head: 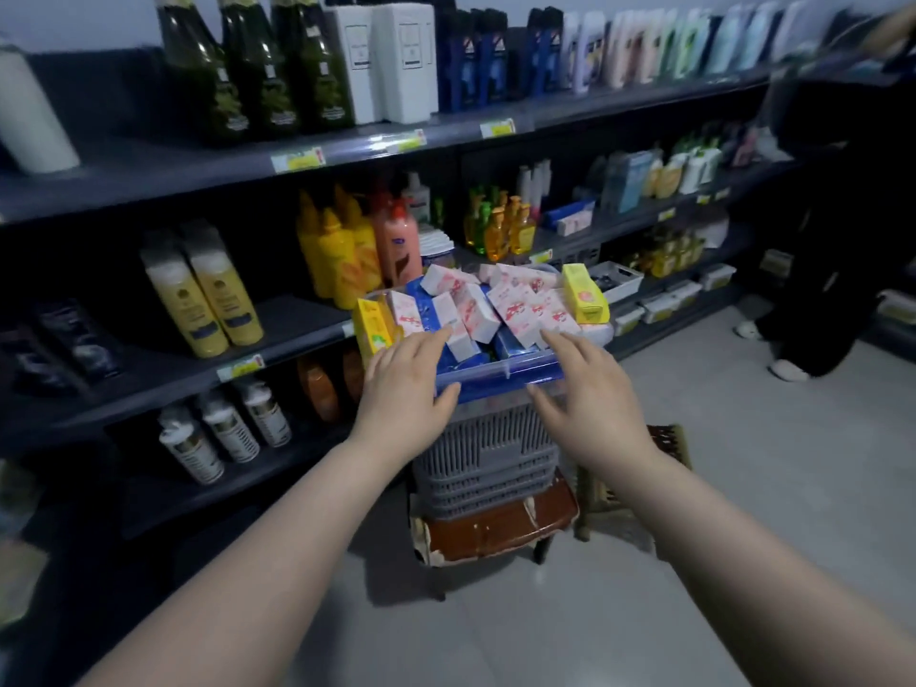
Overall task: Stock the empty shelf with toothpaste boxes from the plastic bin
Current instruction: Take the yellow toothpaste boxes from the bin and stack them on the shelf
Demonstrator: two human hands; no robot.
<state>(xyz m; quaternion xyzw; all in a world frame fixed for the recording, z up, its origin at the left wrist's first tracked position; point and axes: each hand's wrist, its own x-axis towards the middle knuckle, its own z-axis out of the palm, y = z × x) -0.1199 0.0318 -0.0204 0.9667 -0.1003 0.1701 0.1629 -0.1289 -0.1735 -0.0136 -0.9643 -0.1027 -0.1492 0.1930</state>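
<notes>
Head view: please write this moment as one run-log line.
left hand: open, at bin near rim | right hand: open, at near rim | boxes: piled in bin | bin: on grey basket

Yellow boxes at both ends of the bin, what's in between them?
Between the left yellow box and the right yellow box lies a jumbled pile of pink-and-white boxes, with blue boxes underneath, all inside the blue bin. The head view shows it.
</notes>
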